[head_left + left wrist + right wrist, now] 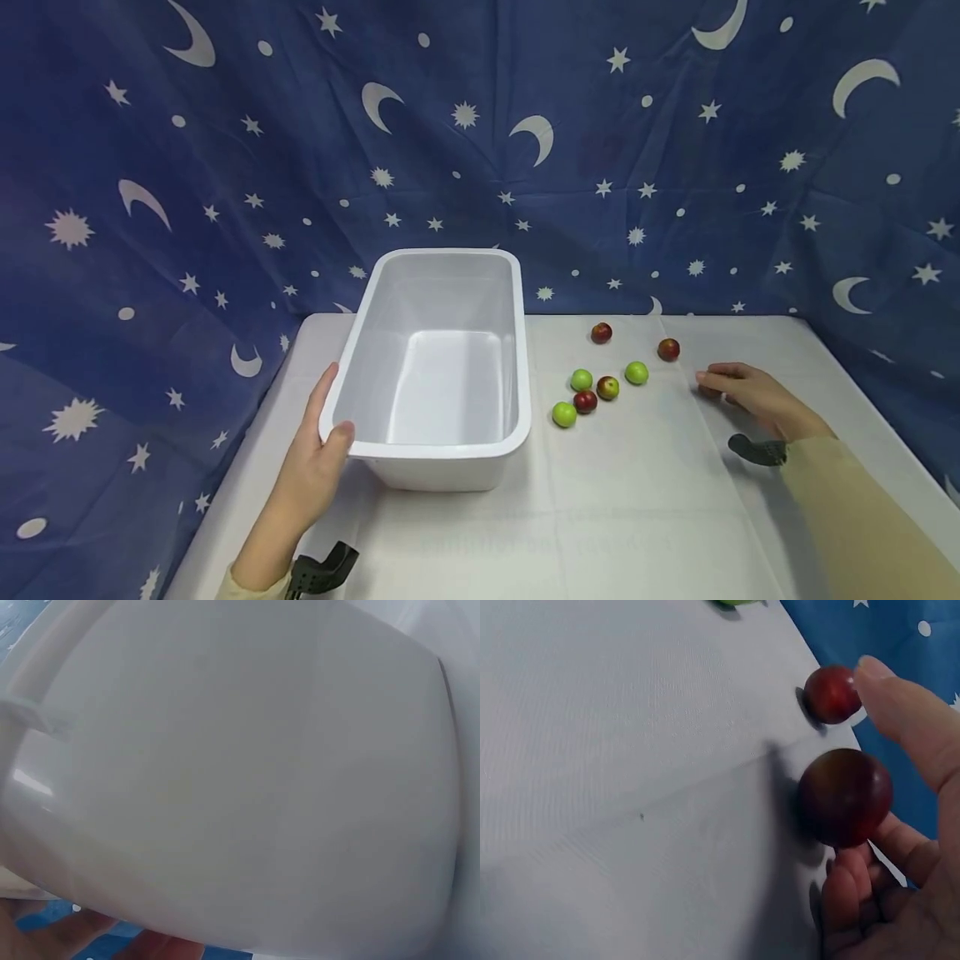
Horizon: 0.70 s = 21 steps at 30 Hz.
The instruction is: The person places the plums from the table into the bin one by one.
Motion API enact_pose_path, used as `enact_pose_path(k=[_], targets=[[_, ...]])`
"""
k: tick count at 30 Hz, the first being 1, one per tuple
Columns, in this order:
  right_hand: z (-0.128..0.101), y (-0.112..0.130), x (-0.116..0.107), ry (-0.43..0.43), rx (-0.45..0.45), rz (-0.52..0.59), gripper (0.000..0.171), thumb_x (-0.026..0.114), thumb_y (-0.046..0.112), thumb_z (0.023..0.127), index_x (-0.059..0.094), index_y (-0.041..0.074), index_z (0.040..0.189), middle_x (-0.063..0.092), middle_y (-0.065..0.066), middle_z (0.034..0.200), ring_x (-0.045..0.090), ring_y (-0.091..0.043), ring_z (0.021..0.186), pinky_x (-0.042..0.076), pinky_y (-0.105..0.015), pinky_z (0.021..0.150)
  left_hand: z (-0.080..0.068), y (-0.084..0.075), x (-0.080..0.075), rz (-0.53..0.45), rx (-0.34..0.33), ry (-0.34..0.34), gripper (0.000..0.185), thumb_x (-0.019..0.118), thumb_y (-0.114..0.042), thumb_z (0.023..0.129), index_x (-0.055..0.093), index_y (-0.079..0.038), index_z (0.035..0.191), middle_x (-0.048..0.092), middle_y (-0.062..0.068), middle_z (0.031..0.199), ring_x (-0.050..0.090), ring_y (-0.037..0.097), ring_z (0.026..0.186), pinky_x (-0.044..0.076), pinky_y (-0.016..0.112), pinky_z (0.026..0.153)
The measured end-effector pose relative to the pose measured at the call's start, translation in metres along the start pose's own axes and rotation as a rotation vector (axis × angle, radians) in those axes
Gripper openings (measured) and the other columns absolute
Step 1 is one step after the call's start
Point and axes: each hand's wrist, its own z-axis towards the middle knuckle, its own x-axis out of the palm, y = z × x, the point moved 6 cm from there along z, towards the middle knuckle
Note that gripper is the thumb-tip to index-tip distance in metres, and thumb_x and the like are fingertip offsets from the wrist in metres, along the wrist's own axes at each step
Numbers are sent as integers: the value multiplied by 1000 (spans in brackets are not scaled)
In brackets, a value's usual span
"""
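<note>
My left hand (332,417) grips the near left corner of a white plastic tub (450,454), thumb over the rim and fingers against the outer wall. The tub's wall (240,772) fills the left wrist view, with fingers (150,946) at the bottom edge. On the cloth to the right, my right hand (723,390) curls round a dark red fruit (845,796), which sits on the table between the thumb (911,720) and fingers (851,889). Another red fruit (831,694) lies just beyond it.
The tub is empty. Several small fruits lie between tub and right hand: green ones (564,414) (581,380) (637,372) and red ones (585,402) (607,387) (602,333) (668,349). A white cloth (637,517) covers the table. A blue star-printed curtain (675,167) hangs behind.
</note>
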Motion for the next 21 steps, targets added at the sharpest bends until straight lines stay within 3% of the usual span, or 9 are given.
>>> enact_pose_path(k=[5,10,12,17,21], targets=[[-4,1,-2,70,-22,-7,102,64,58,85,17,-5,150,24,-30,148,19,-49,135,17,-67,105,-1,-3,-2,-26,24,2,68,46,-13,98,13,-34,155,15,7,158,24,33,137,25,59,104],[-8,1,-1,89,-59,25,97,66,51,87,18,-7,149,23,-29,149,20,-47,136,17,-65,107,-3,0,-3,-28,-2,-4,64,47,-14,100,18,-31,155,21,5,157,32,30,134,34,26,102],[-9,2,-1,79,-68,27,96,67,50,87,19,-7,148,25,-29,148,21,-46,135,18,-64,108,-3,2,-4,-19,-22,-1,63,48,-17,101,19,-30,155,23,7,156,36,31,131,36,21,98],[-9,2,0,54,-54,20,93,67,50,88,23,-8,146,28,-29,145,24,-46,133,20,-64,107,-7,2,-9,-3,-66,38,66,53,-26,101,17,-35,155,24,13,155,42,36,128,48,32,89],[-9,-1,-1,54,-33,18,92,66,51,88,24,-8,146,26,-29,146,23,-46,133,20,-64,106,-9,-1,-10,-69,-42,99,70,55,-20,100,15,-29,156,29,20,151,45,42,124,52,29,83]])
